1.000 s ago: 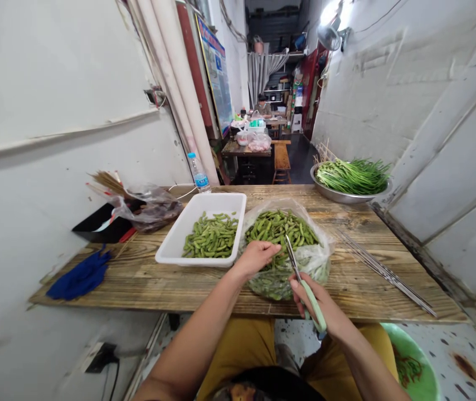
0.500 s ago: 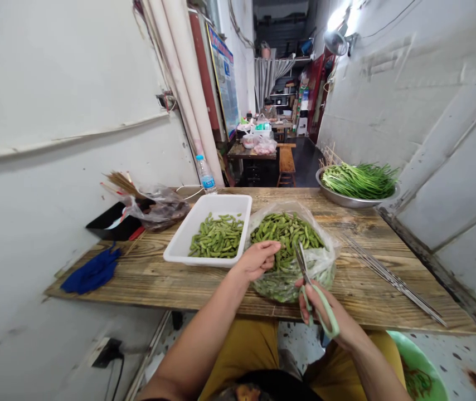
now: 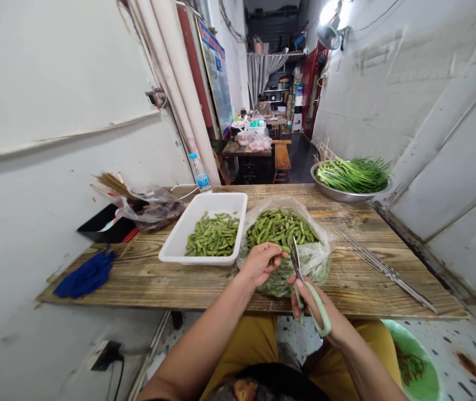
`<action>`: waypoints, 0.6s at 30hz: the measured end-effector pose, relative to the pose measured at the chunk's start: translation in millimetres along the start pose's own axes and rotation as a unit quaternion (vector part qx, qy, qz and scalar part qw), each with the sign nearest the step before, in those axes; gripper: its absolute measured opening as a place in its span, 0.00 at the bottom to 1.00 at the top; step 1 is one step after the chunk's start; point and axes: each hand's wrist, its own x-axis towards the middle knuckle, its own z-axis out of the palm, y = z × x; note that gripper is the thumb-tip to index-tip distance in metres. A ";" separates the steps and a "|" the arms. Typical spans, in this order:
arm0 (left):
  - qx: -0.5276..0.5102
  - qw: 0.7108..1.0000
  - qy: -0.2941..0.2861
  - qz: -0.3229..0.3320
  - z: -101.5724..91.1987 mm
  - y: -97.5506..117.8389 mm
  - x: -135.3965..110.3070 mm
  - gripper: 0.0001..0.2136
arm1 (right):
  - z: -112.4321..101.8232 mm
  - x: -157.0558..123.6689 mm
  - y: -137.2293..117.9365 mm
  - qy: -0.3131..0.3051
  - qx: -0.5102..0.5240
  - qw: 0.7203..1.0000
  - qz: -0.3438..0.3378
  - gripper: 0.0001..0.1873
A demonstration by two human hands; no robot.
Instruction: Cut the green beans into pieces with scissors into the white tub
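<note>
A clear plastic bag of green edamame pods [image 3: 282,228] sits open on the wooden table [image 3: 359,281] in front of me. My left hand [image 3: 261,262] is closed in a pinch on a pod at the bag's near rim. My right hand [image 3: 319,309] grips green-handled scissors [image 3: 307,287], blades pointing up toward the pod beside my left fingers. A white tray [image 3: 179,239] with cut pods lies just left of the bag.
A metal bowl of long green stalks [image 3: 353,178] stands at the back right, metal skewers [image 3: 384,270] lie on the right. A blue cloth [image 3: 85,275], a bag with sticks [image 3: 150,206] and a water bottle [image 3: 199,172] are left. A green basin [image 3: 413,362] sits on the floor.
My left hand drew back from the pile to the bag's near rim with a pod. The scissors' blades came closer to my left fingers.
</note>
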 end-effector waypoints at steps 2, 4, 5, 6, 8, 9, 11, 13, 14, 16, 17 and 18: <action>-0.014 1.000 0.002 -0.010 1.5 -3.0 -1.0 0.08 | -0.1 0.6 2.1 0.007 0.003 1.000 -0.005 0.21; -0.025 0.999 0.000 -0.020 2.6 -5.4 -2.0 0.09 | -0.7 1.2 4.5 0.011 0.010 1.000 -0.004 0.20; -0.028 0.999 0.000 -0.022 3.4 -6.4 -2.7 0.09 | -1.2 1.5 5.3 0.012 0.012 1.000 -0.001 0.20; -0.027 0.999 0.001 -0.024 4.3 -7.3 -3.4 0.10 | -1.8 1.7 5.8 0.012 0.012 1.000 0.003 0.20; -0.024 0.999 0.007 -0.023 6.5 -9.0 -4.9 0.10 | -3.0 2.5 5.9 0.014 0.008 1.000 0.004 0.20; -0.024 0.999 0.012 -0.020 7.8 -9.9 -5.6 0.10 | -3.5 3.0 5.5 0.015 0.007 1.000 0.000 0.20; -0.031 0.999 0.024 -0.010 10.2 -11.9 -6.4 0.10 | -4.2 4.1 4.5 0.015 0.006 1.000 -0.008 0.19; -0.041 0.999 0.036 -0.001 12.1 -14.0 -6.7 0.10 | -4.6 5.1 3.9 0.017 0.005 1.000 -0.011 0.20; -0.044 0.998 0.041 0.000 12.7 -15.1 -6.7 0.10 | -4.7 5.6 3.8 0.018 0.003 1.000 -0.009 0.20; -0.045 0.998 0.042 -0.001 13.4 -17.0 -6.7 0.10 | -5.1 6.3 4.1 0.020 -0.004 1.000 -0.006 0.20; -0.045 0.998 0.041 0.000 13.5 -17.8 -6.7 0.11 | -5.4 6.5 4.4 0.019 -0.008 1.000 -0.004 0.20; -0.045 0.998 0.040 0.001 13.6 -18.5 -6.7 0.11 | -5.7 6.7 4.7 0.019 -0.012 1.000 -0.004 0.20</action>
